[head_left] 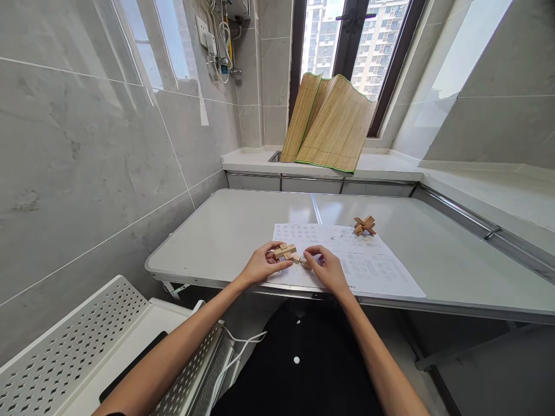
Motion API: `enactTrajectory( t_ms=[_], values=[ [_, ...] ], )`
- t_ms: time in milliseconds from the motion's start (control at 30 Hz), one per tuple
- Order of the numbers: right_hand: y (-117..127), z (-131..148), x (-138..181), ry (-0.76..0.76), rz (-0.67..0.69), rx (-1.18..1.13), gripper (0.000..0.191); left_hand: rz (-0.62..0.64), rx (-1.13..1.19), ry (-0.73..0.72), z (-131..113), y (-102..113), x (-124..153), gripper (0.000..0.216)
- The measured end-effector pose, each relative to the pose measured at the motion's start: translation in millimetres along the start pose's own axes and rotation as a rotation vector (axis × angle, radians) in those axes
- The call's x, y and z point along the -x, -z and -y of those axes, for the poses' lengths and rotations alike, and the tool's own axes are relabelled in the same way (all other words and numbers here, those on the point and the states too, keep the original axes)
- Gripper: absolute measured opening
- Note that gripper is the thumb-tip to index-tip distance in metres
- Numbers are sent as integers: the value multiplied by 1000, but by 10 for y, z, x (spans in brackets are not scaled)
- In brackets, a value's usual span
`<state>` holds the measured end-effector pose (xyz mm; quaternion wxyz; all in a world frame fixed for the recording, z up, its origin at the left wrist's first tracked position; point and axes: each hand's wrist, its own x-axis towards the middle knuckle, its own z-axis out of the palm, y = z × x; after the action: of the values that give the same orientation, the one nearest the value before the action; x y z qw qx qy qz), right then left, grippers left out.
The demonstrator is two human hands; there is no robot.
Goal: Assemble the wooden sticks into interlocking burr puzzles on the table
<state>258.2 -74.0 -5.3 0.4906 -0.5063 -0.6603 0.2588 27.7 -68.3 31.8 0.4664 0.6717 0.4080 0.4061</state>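
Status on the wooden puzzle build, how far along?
Done: one assembled wooden cross sits at the far edge of the instruction sheet. In hand: left hand holds a partly joined cluster of pieces; right hand pinches a single piece beside it, not yet seated. Left: the cluster looks smaller than the finished cross, so probably more pieces to fit; how many I can't tell.

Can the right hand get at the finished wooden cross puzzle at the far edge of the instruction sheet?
Probably yes. The wooden cross puzzle sits in the open on the instruction sheet, beyond the right hand, with nothing between them. But that hand is pinching a small wooden piece.
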Motion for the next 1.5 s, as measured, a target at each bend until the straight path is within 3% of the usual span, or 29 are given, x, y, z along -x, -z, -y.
enactTrajectory(
  t_ms=[300,800,1133,1500],
  values=[
    [-99,-163,-3,147,72,281,30,-24,60,19,70,21,-26,66],
    [-27,64,37,51,133,114,38,-31,-16,-51,76,17,-7,70],
    [-32,143,73,71,206,-2,34,-67,-354,-197,13,4,21,70],
    [-31,153,102,112,209,6,28,37,-455,-253,-50,-11,75,63]
  ],
)
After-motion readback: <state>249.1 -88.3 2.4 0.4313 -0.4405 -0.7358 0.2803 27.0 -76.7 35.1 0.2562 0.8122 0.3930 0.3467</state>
